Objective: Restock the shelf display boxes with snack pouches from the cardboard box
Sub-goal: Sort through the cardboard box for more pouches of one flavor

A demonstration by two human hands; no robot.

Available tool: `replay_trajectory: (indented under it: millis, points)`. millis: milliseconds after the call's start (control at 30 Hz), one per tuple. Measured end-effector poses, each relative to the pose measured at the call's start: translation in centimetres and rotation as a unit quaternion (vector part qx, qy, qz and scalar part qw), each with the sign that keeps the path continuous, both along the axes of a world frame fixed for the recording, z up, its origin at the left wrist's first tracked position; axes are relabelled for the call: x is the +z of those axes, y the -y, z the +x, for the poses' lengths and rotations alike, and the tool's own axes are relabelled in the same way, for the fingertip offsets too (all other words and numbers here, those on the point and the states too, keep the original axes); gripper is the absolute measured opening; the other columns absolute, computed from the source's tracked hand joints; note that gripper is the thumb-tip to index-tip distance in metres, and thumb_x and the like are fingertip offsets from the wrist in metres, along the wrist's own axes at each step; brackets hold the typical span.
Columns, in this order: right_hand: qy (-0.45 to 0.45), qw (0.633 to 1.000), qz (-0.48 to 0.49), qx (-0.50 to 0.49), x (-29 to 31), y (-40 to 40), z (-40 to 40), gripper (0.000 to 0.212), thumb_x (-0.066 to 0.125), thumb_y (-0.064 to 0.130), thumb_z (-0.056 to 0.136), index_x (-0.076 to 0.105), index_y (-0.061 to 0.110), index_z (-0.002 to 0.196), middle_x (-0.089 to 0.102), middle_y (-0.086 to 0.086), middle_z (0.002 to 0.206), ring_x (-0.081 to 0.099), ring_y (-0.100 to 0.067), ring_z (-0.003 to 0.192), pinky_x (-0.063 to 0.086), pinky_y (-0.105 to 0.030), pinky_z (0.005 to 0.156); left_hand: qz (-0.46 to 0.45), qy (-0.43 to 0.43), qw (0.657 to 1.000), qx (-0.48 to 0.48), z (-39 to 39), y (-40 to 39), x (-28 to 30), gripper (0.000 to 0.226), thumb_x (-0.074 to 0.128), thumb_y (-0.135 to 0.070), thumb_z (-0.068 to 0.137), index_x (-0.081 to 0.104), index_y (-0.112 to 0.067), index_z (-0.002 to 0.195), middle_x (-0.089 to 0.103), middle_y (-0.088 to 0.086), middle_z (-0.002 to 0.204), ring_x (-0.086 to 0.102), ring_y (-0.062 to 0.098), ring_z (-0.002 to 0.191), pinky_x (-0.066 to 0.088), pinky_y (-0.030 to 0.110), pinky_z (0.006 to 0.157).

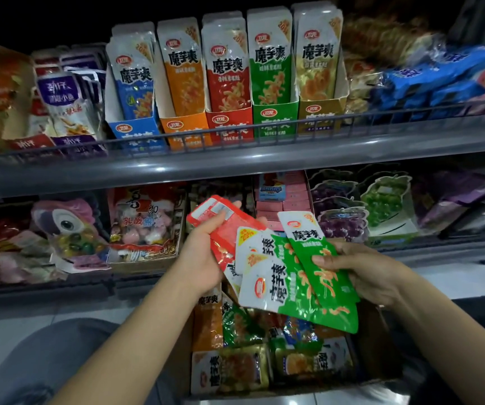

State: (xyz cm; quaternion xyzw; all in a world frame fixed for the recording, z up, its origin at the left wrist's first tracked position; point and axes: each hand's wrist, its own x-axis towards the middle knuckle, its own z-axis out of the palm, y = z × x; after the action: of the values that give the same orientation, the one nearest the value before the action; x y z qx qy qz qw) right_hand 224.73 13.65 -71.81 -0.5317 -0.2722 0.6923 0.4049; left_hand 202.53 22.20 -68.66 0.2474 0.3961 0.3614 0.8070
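Note:
My left hand point(203, 249) grips a red snack pouch point(221, 226) together with a fan of green pouches point(288, 287). With thumb on top, my right hand point(364, 273) pinches the front green pouch point(320, 258) of that fan. Both hands hover above the open cardboard box point(387, 355), which holds several mixed pouches in orange, green, yellow and blue. On the upper shelf stand several display boxes side by side: blue point(136, 133), orange point(186, 127), red point(229, 121), green point(276, 118) and yellow point(320, 115), each with upright pouches.
A wire rail point(264, 127) runs along the upper shelf's front edge. Purple snack packs point(60, 97) sit left of the display boxes, blue packets point(428, 83) to the right. The lower shelf point(440, 247) carries candy bags and grape-shaped packs. My knees flank the box.

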Motion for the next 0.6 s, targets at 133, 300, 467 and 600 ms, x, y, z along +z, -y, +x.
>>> replay_trajectory:
  millis: [133,300,467,600]
  points:
    - [-0.051,0.993,0.006,-0.108,0.2,0.0,0.3,0.029,0.063,0.006,0.07,0.063,0.005,0.099,0.073,-0.012,0.08,0.07,-0.022,0.063,0.059,-0.033,0.057,0.028,-0.045,0.998,0.024,-0.7,-0.2,0.2,0.036,0.044,-0.033,0.097,0.062,-0.014,0.121,0.072,0.014,0.083,0.067,0.022,0.072,0.052,0.038,0.075]
    - [-0.089,0.977,0.021,-0.191,-0.3,-0.1,-1.7,0.024,0.057,-0.001,0.085,0.058,0.004,0.109,0.073,-0.012,0.084,0.071,-0.023,0.066,0.058,-0.034,0.053,0.0,-0.075,0.997,-0.015,0.3,1.6,0.0,0.036,0.05,-0.039,0.094,0.067,-0.011,0.108,0.072,0.014,0.103,0.07,0.026,0.08,0.053,0.039,0.078]
    - [-0.086,0.974,0.028,-0.209,-1.0,-0.1,-3.8,0.019,0.056,-0.003,0.088,0.057,0.008,0.104,0.074,-0.009,0.082,0.071,-0.023,0.067,0.057,-0.035,0.052,0.033,-0.133,0.989,-0.054,1.7,3.2,-1.3,0.009,0.056,-0.005,0.09,0.064,-0.009,0.087,0.074,0.004,0.071,0.07,0.016,0.061,0.056,0.031,0.062]
    - [-0.041,0.987,0.033,-0.153,-0.4,-0.4,-3.9,0.027,0.06,-0.002,0.085,0.058,0.005,0.111,0.073,-0.013,0.093,0.071,-0.027,0.078,0.057,-0.038,0.062,0.061,-0.179,0.982,-0.016,1.4,2.9,-1.3,0.01,0.058,0.001,0.088,0.063,-0.008,0.088,0.071,-0.002,0.063,0.068,0.015,0.062,0.05,0.03,0.064]
